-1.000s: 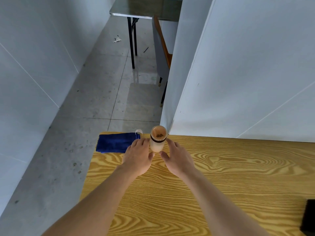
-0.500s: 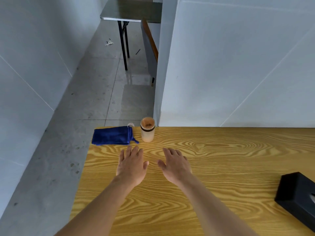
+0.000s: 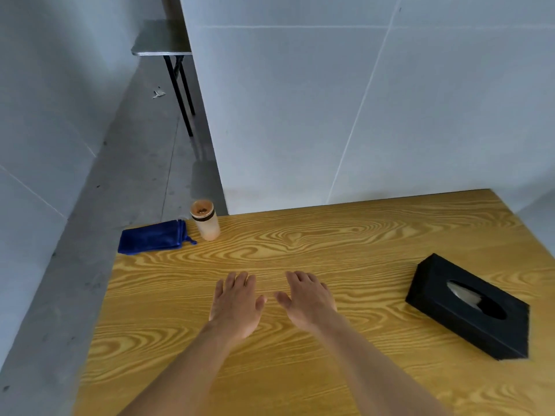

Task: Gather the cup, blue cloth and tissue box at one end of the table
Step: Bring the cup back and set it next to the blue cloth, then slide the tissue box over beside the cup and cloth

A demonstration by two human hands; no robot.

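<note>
Blue cloth point(image 3: 153, 237): folded at the far left corner of the table point(image 3: 330, 241), one edge at the table's end; you have not moved it in the last second.
Cup point(image 3: 205, 220): upright just to the right of the cloth, close enough that the cloth's little loop nearly reaches its base. A second ago both your hands were around it; now it stands alone, so you have set it down and that part looks done.
Left hand point(image 3: 235, 304): pulled back from the cup to mid-table, palm down, fingers loosely spread, holding nothing.
Right hand point(image 3: 309, 301): drawn back the same way, beside the left hand, fingers spread and relaxed, empty.
Tissue box point(image 3: 467, 307): black, lying flat near the right edge of the view with a tissue showing in its slot, well apart from the cup and cloth. Your head has turned right, bringing it fully into sight.
What this means: two of three things are together at the left end; the box is the only one left. Your right hand is nearer to it, so reaching across with that hand seems the natural next move.
</note>
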